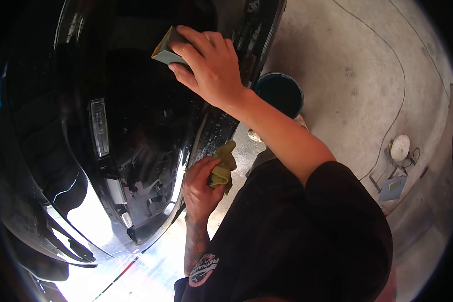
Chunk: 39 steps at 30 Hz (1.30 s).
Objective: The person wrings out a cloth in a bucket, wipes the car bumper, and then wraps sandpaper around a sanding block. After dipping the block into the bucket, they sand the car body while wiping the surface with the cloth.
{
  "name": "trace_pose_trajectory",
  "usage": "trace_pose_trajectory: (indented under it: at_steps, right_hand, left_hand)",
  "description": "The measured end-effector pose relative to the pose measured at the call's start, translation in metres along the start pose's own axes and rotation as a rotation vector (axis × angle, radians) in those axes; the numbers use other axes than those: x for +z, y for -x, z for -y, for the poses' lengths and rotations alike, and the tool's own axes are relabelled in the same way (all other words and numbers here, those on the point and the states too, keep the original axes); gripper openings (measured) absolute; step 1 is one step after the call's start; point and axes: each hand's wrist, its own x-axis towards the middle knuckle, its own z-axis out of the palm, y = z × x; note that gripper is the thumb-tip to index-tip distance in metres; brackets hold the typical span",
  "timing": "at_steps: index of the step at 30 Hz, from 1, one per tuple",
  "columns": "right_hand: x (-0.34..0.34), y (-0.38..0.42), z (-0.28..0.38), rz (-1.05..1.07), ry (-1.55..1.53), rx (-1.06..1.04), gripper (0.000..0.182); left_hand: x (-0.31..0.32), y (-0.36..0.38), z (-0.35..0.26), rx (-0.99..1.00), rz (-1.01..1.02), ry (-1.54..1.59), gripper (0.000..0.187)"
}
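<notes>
My right hand [211,65] grips a sanding block wrapped in grey paper [167,50], yellowish at its edge, against the glossy black car panel [136,70]. The thumb is along the block's near side and the fingers lie over its top. Lower down, close to the panel's edge, my left hand [201,189] is closed on a crumpled olive-green cloth [224,163]. Water drops dot the dark surface between the two hands. Part of the block is hidden under my right fingers.
A round bucket [279,93] of dark liquid stands on the concrete floor [332,75] beyond my right forearm. Farther right, a round white-topped object [400,147] is near a grey sheet [392,189]. A thin cord [403,75] crosses the floor.
</notes>
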Motion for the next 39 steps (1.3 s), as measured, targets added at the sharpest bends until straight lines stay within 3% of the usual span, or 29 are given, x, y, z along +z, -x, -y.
trace_pose_trajectory:
  at_steps: [6,12,18,22,28,32,39]
  right_hand:
    - [-0.011,0.038,-0.011,0.114,0.034,0.017,0.044]
    - [-0.003,-0.010,-0.015,0.025,0.073,-0.163,0.044]
    - [-0.016,0.019,-0.025,0.112,0.093,-0.077,0.044]
    - [-0.003,-0.019,-0.022,0.027,0.039,-0.167,0.044]
    - [-0.019,0.018,-0.022,0.147,0.088,-0.057,0.044]
    - [-0.005,-0.011,-0.024,0.011,0.061,-0.115,0.044]
    - [-0.019,0.051,0.010,0.198,-0.047,0.117,0.043]
  left_hand:
    - [0.000,0.000,0.001,-0.009,-0.007,0.013,0.054]
    - [0.001,0.001,-0.002,0.001,-0.008,0.016,0.052]
    - [0.003,0.001,-0.001,0.020,-0.026,0.013,0.052]
    - [0.005,0.000,-0.002,0.027,-0.023,0.026,0.051]
    - [0.004,-0.001,-0.002,0.024,-0.030,0.035,0.050]
    - [0.007,-0.001,-0.001,0.037,-0.032,0.033,0.050]
    - [0.004,-0.004,-0.005,0.034,-0.013,0.039,0.050]
